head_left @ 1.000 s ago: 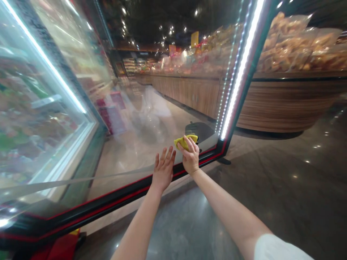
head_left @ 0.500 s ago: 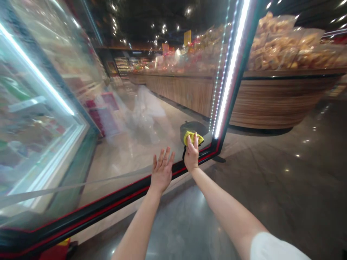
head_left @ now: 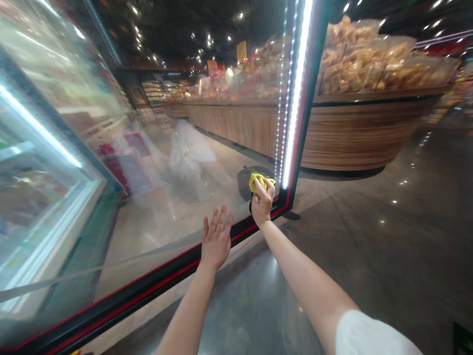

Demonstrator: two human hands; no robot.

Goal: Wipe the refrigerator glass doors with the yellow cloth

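A large glass door (head_left: 155, 217) with a black frame (head_left: 148, 286) edged in red stands in front of me. My right hand (head_left: 263, 199) grips a crumpled yellow cloth (head_left: 255, 181) against the glass, close to the door's lower right corner. Just left of it, my left hand (head_left: 216, 236) lies flat with fingers spread at the bottom of the pane, over the frame's lower edge. It holds nothing. A dark shape shows in the glass behind the cloth; I cannot make out what it is.
A bright light strip (head_left: 295, 98) runs up the door's right side. Beyond it stands a wood-panelled display counter (head_left: 343, 135) heaped with bagged goods (head_left: 354, 61). At left is a lit freezer cabinet (head_left: 33, 207). Glossy grey floor (head_left: 369, 266) spreads to the right.
My view has turned slightly right, so the scene sits further left. My right hand's fingers have curled more tightly into the cloth, which is more bunched. The left hand stays spread.
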